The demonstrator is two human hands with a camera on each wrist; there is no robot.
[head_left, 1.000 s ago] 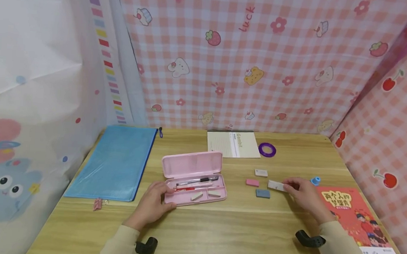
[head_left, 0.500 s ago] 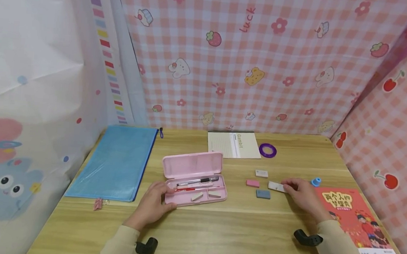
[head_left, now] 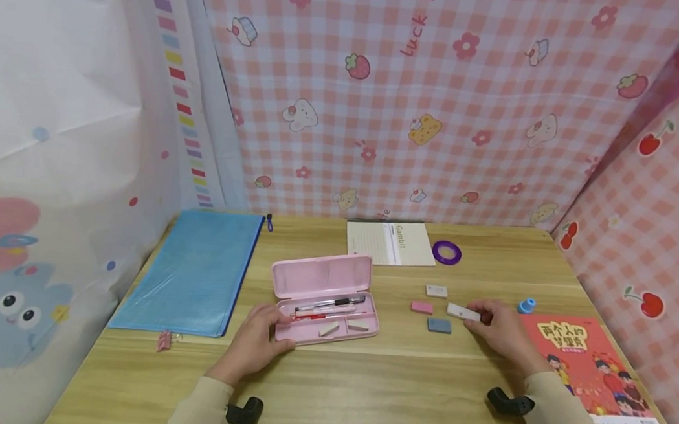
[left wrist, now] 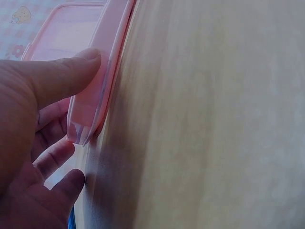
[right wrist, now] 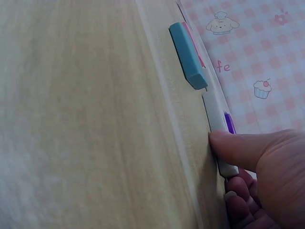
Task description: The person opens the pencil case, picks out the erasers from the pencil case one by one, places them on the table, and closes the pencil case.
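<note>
1 wood-look table (head_left: 363, 395); blue folder (head_left: 190, 271) on its L side. Pink pencil case (head_left: 320, 277), lid up, sits R of folder. L hand (head_left: 258, 338) grips case's L end, thumb on front wall. R hand (head_left: 506, 332) pinches R end of white eraser (head_left: 459, 311), well apart fr. case, nr. blue eraser (head_left: 439, 325) & pink eraser (head_left: 422, 307).

"Gambit" stands on the notebook (head_left: 391, 244), "Luck" and "fe" on the checked cloth (head_left: 439, 101), "两个人的" on the red booklet (head_left: 594, 367).
</note>
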